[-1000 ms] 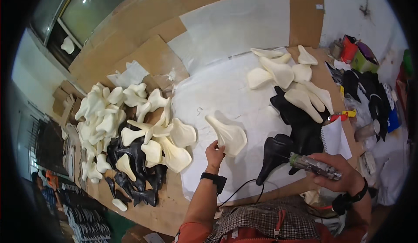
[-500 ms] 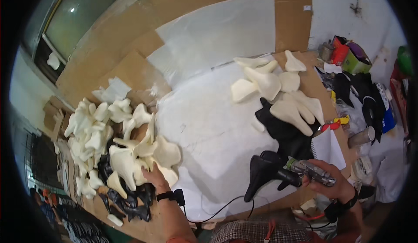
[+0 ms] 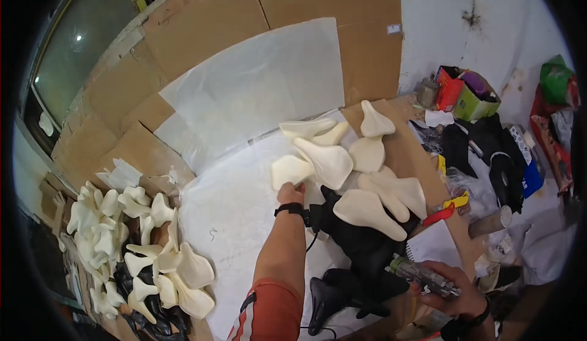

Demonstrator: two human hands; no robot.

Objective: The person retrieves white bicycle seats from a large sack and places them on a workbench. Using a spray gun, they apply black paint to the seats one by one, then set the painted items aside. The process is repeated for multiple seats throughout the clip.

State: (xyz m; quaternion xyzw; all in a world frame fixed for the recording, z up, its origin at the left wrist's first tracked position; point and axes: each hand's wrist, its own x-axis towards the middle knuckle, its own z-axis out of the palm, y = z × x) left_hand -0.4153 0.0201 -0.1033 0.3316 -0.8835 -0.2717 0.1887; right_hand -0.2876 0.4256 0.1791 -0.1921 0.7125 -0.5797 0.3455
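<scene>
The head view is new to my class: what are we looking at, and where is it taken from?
There is no robot here, just a person's bare hands. A wide fisheye camera worn on the head looks down, so straight edges bend. The left hand is at the near edge of a cream, saddle-shaped piece; its grip is unclear. The right hand holds a greyish tool with a green end. Around a white sheet lie other cream pieces, black pieces and, leftward, a cream heap.

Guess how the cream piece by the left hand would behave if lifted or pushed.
The cream piece is probably light, as its matte surface looks like foam. It likely keeps its shape, since its outline shows no sag. Broad rather than round, it may slide, not roll.
</scene>
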